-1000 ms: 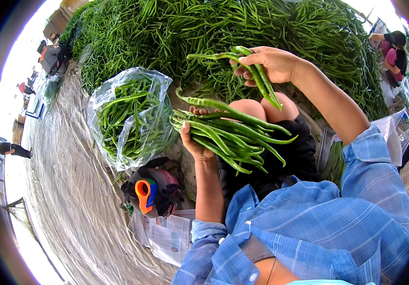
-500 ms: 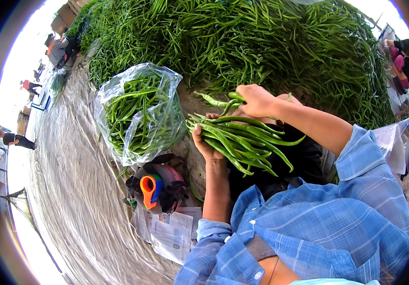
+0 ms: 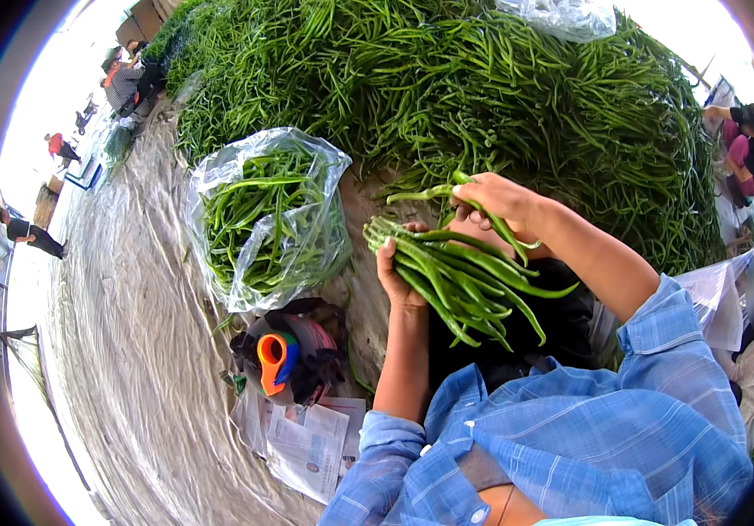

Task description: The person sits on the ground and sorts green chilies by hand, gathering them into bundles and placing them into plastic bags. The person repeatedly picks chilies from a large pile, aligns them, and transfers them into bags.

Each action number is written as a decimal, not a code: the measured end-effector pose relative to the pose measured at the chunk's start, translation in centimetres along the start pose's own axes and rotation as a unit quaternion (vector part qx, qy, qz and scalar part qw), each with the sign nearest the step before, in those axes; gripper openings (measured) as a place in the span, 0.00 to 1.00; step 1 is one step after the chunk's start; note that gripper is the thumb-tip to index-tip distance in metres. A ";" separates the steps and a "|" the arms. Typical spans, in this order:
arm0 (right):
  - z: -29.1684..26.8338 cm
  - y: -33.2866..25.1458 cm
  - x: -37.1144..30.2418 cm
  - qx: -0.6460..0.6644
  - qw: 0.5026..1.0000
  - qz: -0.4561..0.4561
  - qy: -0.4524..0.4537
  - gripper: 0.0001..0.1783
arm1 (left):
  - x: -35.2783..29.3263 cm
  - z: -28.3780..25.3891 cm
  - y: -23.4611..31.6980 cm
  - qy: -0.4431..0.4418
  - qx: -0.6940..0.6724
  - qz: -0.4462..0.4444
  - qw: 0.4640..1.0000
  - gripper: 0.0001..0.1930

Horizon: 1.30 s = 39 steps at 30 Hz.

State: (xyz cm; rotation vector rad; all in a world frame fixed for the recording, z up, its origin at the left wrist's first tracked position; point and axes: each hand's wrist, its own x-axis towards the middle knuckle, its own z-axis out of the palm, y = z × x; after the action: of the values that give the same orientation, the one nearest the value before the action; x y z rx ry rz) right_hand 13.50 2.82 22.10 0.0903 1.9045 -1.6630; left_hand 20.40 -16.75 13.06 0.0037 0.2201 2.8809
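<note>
My left hand (image 3: 401, 279) is closed around a thick bunch of long green chili peppers (image 3: 460, 276), their stem ends gathered at the thumb and their tips fanning out to the right. Just above the bunch, my right hand (image 3: 501, 203) grips a few loose green peppers (image 3: 421, 194); one points left, another slants down below the fingers. Some of the right fingertips are hidden. Beyond both hands rises a big heap of the same peppers (image 3: 412, 96). To the left stands a clear plastic bag (image 3: 329, 250) filled with peppers.
An orange and blue tape dispenser (image 3: 277, 359) rests on a dark bag (image 3: 323, 351) at the lower left, beside printed papers (image 3: 307, 438). Crinkled sheeting (image 3: 123, 351) covers the ground. A clear plastic bag (image 3: 570, 19) lies atop the heap. Several people are farther off at both sides.
My right hand has shifted slightly right, and a pepper now slants down beneath its fingers. The bunch in my left hand tilts more downward. The whole view has shifted a little.
</note>
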 end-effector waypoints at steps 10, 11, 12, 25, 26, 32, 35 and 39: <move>-9.1 -2.7 4.5 -0.003 0.982 -0.065 0.178 0.14 | -6.1 12.5 8.0 -0.123 -0.308 0.185 0.925 0.21; -9.3 -1.2 6.5 0.009 0.983 -0.067 0.170 0.12 | -6.9 13.0 9.8 -0.144 -0.234 0.206 0.939 0.22; -9.2 0.6 8.3 0.020 0.984 -0.067 0.165 0.10 | -7.9 13.1 11.7 -0.163 -0.162 0.223 0.947 0.24; 1.9 25.6 19.4 -0.427 0.896 0.001 0.124 0.13 | -5.6 8.5 13.5 0.059 0.084 0.335 0.937 0.24; 1.6 27.5 20.5 -0.452 0.882 0.014 0.133 0.14 | -4.4 9.0 12.2 0.062 0.062 0.345 0.934 0.26; 1.3 30.3 24.4 -0.527 0.841 0.112 0.048 0.15 | -1.2 10.7 10.8 0.093 0.193 0.293 0.932 0.29; -0.7 26.7 22.5 -0.457 0.889 0.031 -0.013 0.21 | -0.4 10.3 10.5 0.148 0.183 0.275 0.932 0.31; -3.8 7.9 16.7 -0.105 0.988 -0.013 -0.115 0.21 | 1.3 9.9 9.7 0.120 0.188 0.209 0.952 0.28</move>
State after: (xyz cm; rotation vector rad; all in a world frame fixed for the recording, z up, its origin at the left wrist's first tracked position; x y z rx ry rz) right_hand 1.77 2.49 7.37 -0.2043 1.8952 -1.4113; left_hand 16.96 -24.27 24.29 -0.2607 0.9125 3.1959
